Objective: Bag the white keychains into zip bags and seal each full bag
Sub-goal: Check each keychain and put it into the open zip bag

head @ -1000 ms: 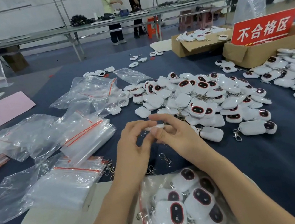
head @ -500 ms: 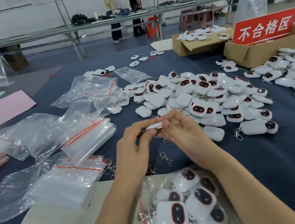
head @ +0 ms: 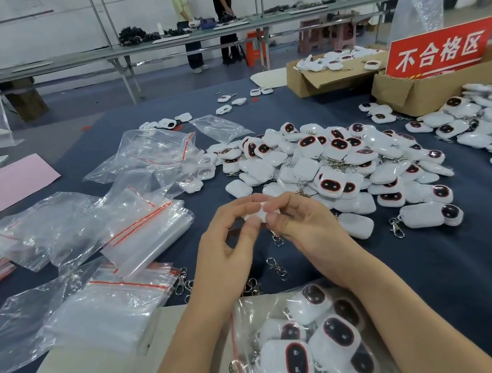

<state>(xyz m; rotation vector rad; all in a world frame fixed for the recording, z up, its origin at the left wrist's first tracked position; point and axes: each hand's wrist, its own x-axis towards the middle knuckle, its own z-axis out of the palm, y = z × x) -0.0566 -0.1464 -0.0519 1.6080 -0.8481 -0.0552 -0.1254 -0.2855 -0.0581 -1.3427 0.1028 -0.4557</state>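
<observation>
Both hands meet at frame centre: left hand (head: 226,249) and right hand (head: 308,228) pinch one white keychain (head: 261,213) between thumbs and curled fingertips, holding it just above the counter (head: 452,281). A metal clasp appears to dangle under the right fingers, but it is hard to be sure. The main pile of white keychains (head: 333,164) lies just beyond the hands, centre right, with more spread along the right edge. A part-filled zip bag (head: 246,309) sits bottom centre between the forearms with several keychains inside; whether its mouth is open cannot be told. Empty zip bags (head: 143,224) are stacked left of centre. Loose clasps (head: 275,266) lie on the cloth below the hands. A cardboard box (head: 412,94) with a red sign (head: 441,51) sits upper right. The keychain looks small, light and rigid, with a glossy shell that is probably slippery. It is best gripped across the flat faces of the body, not by the chain, which would swing and snag. The bag film looks thin and limp, so one hand likely has to hold the mouth open, and sealing means pinching along the red zip strip.
</observation>
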